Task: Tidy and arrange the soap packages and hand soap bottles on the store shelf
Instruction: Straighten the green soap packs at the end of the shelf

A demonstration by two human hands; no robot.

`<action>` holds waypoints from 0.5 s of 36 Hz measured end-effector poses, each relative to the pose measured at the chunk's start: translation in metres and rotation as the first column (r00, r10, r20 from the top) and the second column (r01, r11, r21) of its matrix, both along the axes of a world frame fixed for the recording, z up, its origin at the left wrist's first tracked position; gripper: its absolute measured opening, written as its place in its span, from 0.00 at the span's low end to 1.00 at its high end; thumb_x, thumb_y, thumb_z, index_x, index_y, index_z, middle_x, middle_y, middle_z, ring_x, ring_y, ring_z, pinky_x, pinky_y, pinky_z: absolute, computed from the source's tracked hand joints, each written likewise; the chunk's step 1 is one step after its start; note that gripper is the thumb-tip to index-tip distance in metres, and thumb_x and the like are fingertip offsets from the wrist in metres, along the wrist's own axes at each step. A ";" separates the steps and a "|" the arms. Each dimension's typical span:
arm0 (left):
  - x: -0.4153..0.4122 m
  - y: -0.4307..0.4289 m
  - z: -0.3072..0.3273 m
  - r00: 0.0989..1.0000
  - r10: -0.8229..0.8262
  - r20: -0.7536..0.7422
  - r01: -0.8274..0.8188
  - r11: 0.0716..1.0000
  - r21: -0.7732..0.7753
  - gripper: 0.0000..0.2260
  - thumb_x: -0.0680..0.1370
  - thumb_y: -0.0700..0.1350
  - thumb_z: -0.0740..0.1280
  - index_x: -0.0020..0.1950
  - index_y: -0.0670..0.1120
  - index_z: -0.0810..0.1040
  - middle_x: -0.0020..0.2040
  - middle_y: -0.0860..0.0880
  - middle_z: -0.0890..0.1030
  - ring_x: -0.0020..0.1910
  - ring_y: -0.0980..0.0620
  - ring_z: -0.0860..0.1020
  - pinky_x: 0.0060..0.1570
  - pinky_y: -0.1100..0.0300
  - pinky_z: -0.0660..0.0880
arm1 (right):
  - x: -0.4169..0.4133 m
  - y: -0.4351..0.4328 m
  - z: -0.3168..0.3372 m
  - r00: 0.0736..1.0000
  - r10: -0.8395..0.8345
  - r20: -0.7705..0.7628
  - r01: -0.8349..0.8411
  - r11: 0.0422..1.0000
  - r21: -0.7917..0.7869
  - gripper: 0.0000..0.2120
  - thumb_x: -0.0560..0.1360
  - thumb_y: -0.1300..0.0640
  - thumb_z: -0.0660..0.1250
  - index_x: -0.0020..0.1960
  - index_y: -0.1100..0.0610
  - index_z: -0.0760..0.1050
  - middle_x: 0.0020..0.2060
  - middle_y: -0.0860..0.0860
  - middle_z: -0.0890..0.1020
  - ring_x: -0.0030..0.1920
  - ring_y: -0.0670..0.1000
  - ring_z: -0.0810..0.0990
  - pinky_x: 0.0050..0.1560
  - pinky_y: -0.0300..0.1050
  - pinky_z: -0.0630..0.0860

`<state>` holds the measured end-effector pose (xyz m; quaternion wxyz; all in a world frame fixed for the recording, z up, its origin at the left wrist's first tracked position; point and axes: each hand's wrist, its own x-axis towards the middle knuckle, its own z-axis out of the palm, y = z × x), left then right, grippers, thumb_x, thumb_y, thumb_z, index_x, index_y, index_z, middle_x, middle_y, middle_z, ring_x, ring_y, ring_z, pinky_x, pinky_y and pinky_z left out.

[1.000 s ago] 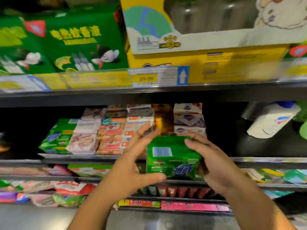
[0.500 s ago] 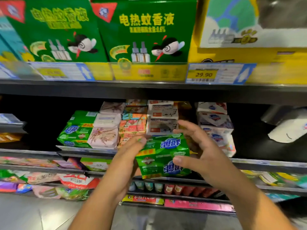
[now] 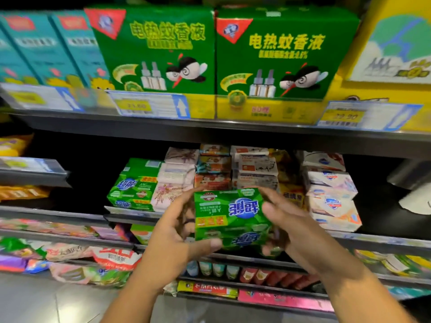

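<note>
L hand (image 3: 176,231), R hand (image 3: 295,231) hold soap pkg (image 3: 231,217).

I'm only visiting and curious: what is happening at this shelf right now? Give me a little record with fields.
Held item: green soap pack, print upside down to the camera
Left side: left hand grips it, thumb underneath
Right side: right hand grips it, fingers curled round the edge
Position: held in the air in front of the shelf
Matching stock: green packs stacked at the row's left end
Other stock: white soap packs at the right
Above: green boxes
</note>
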<state>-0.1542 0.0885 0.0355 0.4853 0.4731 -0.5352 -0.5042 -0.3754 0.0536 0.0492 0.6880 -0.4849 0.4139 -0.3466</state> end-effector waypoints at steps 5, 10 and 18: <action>0.021 -0.001 0.001 0.997 0.059 -0.053 -0.059 0.998 -0.009 0.36 0.62 0.28 0.75 0.63 0.57 0.72 0.49 0.77 0.78 0.51 0.79 0.75 0.45 0.71 0.78 | 0.012 -0.009 0.006 0.980 0.144 -0.135 -0.161 0.979 -0.126 0.42 0.64 0.64 0.82 0.71 0.47 0.66 0.60 0.47 0.83 0.60 0.52 0.82 0.59 0.48 0.79; 0.048 -0.009 0.004 0.991 0.087 0.102 -0.075 0.990 -0.121 0.41 0.52 0.56 0.85 0.61 0.70 0.74 0.58 0.66 0.77 0.63 0.60 0.75 0.58 0.58 0.77 | 0.033 -0.013 -0.014 0.981 0.061 -0.186 -0.103 0.968 -0.228 0.39 0.61 0.56 0.84 0.67 0.41 0.71 0.61 0.48 0.81 0.60 0.53 0.82 0.60 0.56 0.79; 0.065 -0.011 0.022 0.950 0.063 0.307 0.033 0.954 -0.299 0.44 0.55 0.54 0.83 0.66 0.71 0.67 0.61 0.60 0.77 0.64 0.53 0.76 0.59 0.48 0.77 | 0.080 0.000 -0.045 0.967 0.022 -0.253 -0.099 0.950 -0.295 0.38 0.57 0.47 0.85 0.59 0.30 0.69 0.60 0.34 0.78 0.62 0.43 0.78 0.58 0.46 0.79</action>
